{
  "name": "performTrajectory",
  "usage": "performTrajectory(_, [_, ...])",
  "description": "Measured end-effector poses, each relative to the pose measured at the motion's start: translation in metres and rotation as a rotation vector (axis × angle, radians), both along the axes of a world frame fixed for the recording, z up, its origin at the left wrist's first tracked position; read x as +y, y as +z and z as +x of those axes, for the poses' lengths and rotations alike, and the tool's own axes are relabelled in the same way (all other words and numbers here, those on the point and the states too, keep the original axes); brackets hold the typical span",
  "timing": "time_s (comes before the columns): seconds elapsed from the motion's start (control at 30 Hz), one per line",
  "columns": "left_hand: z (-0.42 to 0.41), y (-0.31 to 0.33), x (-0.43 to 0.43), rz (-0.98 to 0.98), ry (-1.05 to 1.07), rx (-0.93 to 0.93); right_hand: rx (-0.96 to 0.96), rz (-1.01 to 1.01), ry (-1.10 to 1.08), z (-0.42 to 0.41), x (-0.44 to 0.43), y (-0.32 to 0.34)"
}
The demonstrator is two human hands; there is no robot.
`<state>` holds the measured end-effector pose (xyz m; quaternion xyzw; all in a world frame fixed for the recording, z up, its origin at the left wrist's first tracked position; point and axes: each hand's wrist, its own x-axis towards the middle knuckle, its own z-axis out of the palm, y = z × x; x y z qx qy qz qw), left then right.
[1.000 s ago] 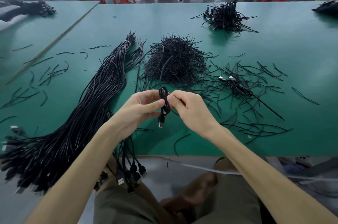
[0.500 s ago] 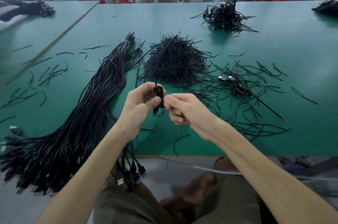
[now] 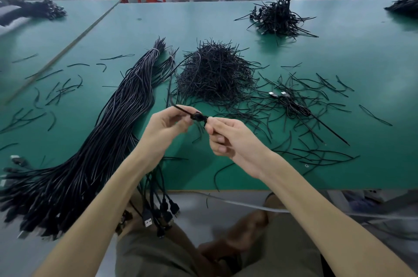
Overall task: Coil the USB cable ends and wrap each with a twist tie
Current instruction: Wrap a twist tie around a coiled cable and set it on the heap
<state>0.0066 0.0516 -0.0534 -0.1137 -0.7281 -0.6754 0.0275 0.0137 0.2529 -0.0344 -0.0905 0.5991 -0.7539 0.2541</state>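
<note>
A small black coil of USB cable (image 3: pixel 198 116) hangs between my two hands above the green table (image 3: pixel 339 55). My left hand (image 3: pixel 166 127) pinches the coil at its left side, and a thin black strand runs up and left from those fingers. My right hand (image 3: pixel 228 135) pinches the coil's right side with thumb and forefinger, the other fingers curled under. A mound of black twist ties (image 3: pixel 213 73) lies just beyond the hands. A thick bundle of long black USB cables (image 3: pixel 108 132) stretches along the left.
Loose ties are scattered right of the mound around two tied cables with silver plugs (image 3: pixel 289 102). A pile of finished cables (image 3: pixel 279 17) sits far right. Several cable plugs (image 3: pixel 158 211) dangle over the table's near edge by my lap. Red stools stand behind the table.
The coil has turned from upright to lying sideways between my hands and has risen slightly. My hands have drawn a little apart, and the plug end no longer hangs below the coil.
</note>
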Motion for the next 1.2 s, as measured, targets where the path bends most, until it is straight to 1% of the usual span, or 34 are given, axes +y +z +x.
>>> performTrajectory(0.07, [-0.002,0.005,-0.003,0.117,-0.041,-0.193,0.129,0.147,-0.01,-0.001,-0.003,0.001])
performTrajectory(0.1, [-0.003,0.008,-0.004,0.125,-0.075,-0.273,0.186,0.205,-0.011,-0.002,-0.005,0.002])
performTrajectory(0.2, [-0.005,0.019,-0.006,-0.015,-0.214,-0.439,0.31,0.297,-0.011,0.0,-0.009,0.002])
performTrajectory(0.27, [-0.005,0.023,-0.008,-0.126,-0.306,-0.477,0.381,0.356,-0.019,0.0,-0.008,-0.001])
performTrajectory(0.33, [-0.004,0.026,-0.008,-0.166,-0.345,-0.447,0.416,0.411,-0.049,0.0,-0.004,-0.005])
performTrajectory(0.37, [-0.004,0.027,-0.005,-0.151,-0.324,-0.424,0.417,0.431,-0.077,-0.001,-0.002,-0.007])
performTrajectory(0.43, [-0.002,0.028,0.004,-0.106,-0.213,-0.4,0.378,0.457,-0.134,-0.002,0.001,-0.009])
performTrajectory(0.5, [0.0,0.028,0.017,-0.09,-0.114,-0.371,0.287,0.432,-0.17,-0.003,0.002,-0.009])
performTrajectory(0.53, [0.001,0.028,0.021,-0.092,-0.109,-0.35,0.24,0.407,-0.187,-0.004,0.003,-0.008])
performTrajectory(0.63, [0.002,0.033,0.026,-0.121,-0.249,-0.334,0.166,0.35,-0.258,-0.008,0.012,-0.005])
performTrajectory(0.67, [0.002,0.036,0.023,-0.163,-0.252,-0.321,0.159,0.344,-0.288,-0.011,0.018,-0.003])
performTrajectory(0.7, [-0.001,0.038,0.02,-0.229,-0.202,-0.288,0.149,0.345,-0.326,-0.016,0.025,0.0])
performTrajectory(0.77, [-0.007,0.038,0.008,-0.434,0.021,-0.189,0.126,0.364,-0.408,-0.031,0.044,0.011])
performTrajectory(0.8, [-0.011,0.036,0.001,-0.592,0.157,-0.149,0.124,0.395,-0.435,-0.04,0.054,0.016])
performTrajectory(0.83, [-0.014,0.033,-0.005,-0.789,0.276,-0.128,0.144,0.465,-0.451,-0.049,0.065,0.022])
performTrajectory(0.87, [-0.015,0.029,-0.011,-0.987,0.36,-0.141,0.195,0.598,-0.459,-0.059,0.075,0.027])
performTrajectory(0.9, [-0.016,0.025,-0.015,-1.142,0.401,-0.195,0.273,0.784,-0.462,-0.069,0.084,0.029])
performTrajectory(0.93, [-0.017,0.021,-0.017,-1.228,0.407,-0.265,0.357,0.988,-0.466,-0.077,0.092,0.03])
performTrajectory(1.0, [-0.017,0.015,-0.015,-1.254,0.396,-0.328,0.46,1.338,-0.478,-0.091,0.107,0.027])
performTrajectory(1.07, [-0.017,0.012,-0.012,-1.232,0.39,-0.301,0.469,1.541,-0.468,-0.099,0.117,0.022])
performTrajectory(1.13, [-0.019,0.013,-0.01,-1.258,0.383,-0.269,0.447,1.617,-0.44,-0.103,0.123,0.017])
performTrajectory(1.2, [-0.019,0.017,-0.009,-1.279,0.378,-0.267,0.466,1.624,-0.454,-0.101,0.123,0.013])
